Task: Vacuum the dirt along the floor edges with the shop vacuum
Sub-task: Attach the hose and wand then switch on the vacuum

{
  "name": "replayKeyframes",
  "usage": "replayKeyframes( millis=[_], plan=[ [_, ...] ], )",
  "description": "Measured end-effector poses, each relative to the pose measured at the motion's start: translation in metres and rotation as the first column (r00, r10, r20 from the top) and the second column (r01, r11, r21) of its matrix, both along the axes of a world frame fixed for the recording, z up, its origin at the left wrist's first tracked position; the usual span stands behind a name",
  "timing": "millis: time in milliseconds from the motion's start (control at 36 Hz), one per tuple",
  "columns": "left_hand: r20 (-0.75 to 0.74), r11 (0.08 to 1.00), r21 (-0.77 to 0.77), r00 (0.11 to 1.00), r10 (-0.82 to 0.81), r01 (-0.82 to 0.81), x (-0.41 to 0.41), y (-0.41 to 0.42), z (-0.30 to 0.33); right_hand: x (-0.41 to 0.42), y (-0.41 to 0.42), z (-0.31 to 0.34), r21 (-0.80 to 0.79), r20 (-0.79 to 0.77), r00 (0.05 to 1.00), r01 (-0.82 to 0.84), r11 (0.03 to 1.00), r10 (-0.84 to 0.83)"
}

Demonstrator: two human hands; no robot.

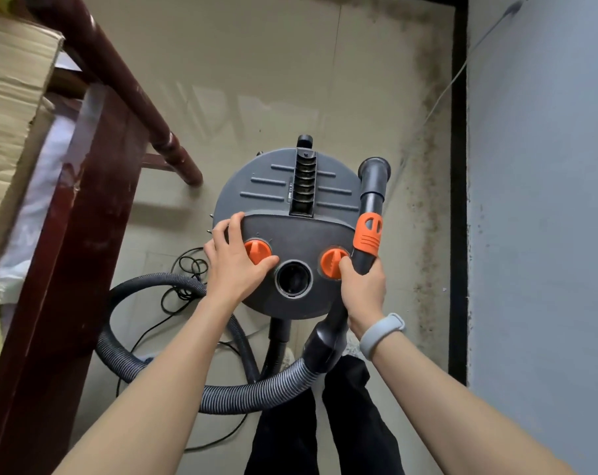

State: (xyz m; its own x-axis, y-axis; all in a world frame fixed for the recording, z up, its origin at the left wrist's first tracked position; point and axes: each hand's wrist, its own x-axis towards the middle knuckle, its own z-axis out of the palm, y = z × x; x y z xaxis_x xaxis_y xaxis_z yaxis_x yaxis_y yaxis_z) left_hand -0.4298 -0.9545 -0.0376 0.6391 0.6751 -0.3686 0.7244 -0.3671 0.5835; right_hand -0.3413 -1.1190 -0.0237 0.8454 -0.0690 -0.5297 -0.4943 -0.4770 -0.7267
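Orange knob (257, 252) under my left hand (236, 265), fingers resting flat | right hand (362, 289) grip wrapped round wand (371, 207) | switch on, then sweep along the dirty floor edge (424, 200) | mind cord (184, 279).

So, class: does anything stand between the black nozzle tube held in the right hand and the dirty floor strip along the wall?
Nothing visible does. The black nozzle tube points past the round grey vacuum, and bare floor separates it from the dirty strip.
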Motion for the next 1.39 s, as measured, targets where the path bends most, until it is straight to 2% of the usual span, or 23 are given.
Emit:
replayKeyframes(
  millis=[139, 361, 583, 694, 778, 889, 972, 1056, 1167, 1389],
  plan=[
    [-0.011, 0.992, -0.023, 0.992, 0.126, -0.126, 0.022, -0.015, 0.003, 0.052, 0.010, -0.004, -0.056, 0.012, 0.996, -0.084, 0.995, 0.084],
    [-0.071, 0.967, 0.014, 0.964, 0.255, -0.255, 0.066, -0.018, 0.009, 0.146, 0.042, -0.003, -0.068, 0.037, 0.931, -0.361, 0.930, 0.364],
    [-0.166, 0.929, 0.066, 0.914, 0.371, -0.365, 0.120, -0.018, 0.007, 0.235, 0.094, 0.005, -0.105, 0.088, 0.757, -0.639, 0.762, 0.647],
    [-0.244, 0.895, 0.022, 0.866, 0.436, -0.445, 0.134, -0.024, -0.001, 0.271, 0.116, 0.005, -0.119, 0.120, 0.656, -0.736, 0.666, 0.745],
    [-0.166, 0.883, 0.003, 0.870, 0.464, -0.470, 0.140, -0.019, -0.008, 0.290, 0.130, 0.003, -0.130, 0.126, 0.586, -0.790, 0.599, 0.801],
    [0.037, 0.942, -0.014, 0.941, 0.337, -0.336, 0.153, 0.020, -0.007, 0.299, 0.144, 0.001, -0.154, 0.138, 0.554, -0.807, 0.570, 0.821],
    [0.042, 0.985, 0.004, 0.984, 0.173, -0.173, 0.171, 0.064, 0.002, 0.295, 0.152, -0.002, -0.154, 0.145, 0.527, -0.824, 0.545, 0.838],
    [0.008, 0.998, -0.048, 0.999, 0.037, -0.037, 0.190, 0.087, 0.009, 0.287, 0.162, -0.007, -0.129, 0.143, 0.512, -0.839, 0.529, 0.847],
    [-0.004, 0.994, -0.031, 0.994, 0.109, -0.109, 0.202, 0.084, 0.009, 0.293, 0.179, -0.010, -0.138, 0.137, 0.523, -0.831, 0.539, 0.841],
    [-0.012, 0.982, -0.009, 0.982, 0.191, -0.191, 0.227, 0.083, 0.007, 0.327, 0.203, -0.004, -0.125, 0.103, 0.438, -0.885, 0.449, 0.893]
  ],
)
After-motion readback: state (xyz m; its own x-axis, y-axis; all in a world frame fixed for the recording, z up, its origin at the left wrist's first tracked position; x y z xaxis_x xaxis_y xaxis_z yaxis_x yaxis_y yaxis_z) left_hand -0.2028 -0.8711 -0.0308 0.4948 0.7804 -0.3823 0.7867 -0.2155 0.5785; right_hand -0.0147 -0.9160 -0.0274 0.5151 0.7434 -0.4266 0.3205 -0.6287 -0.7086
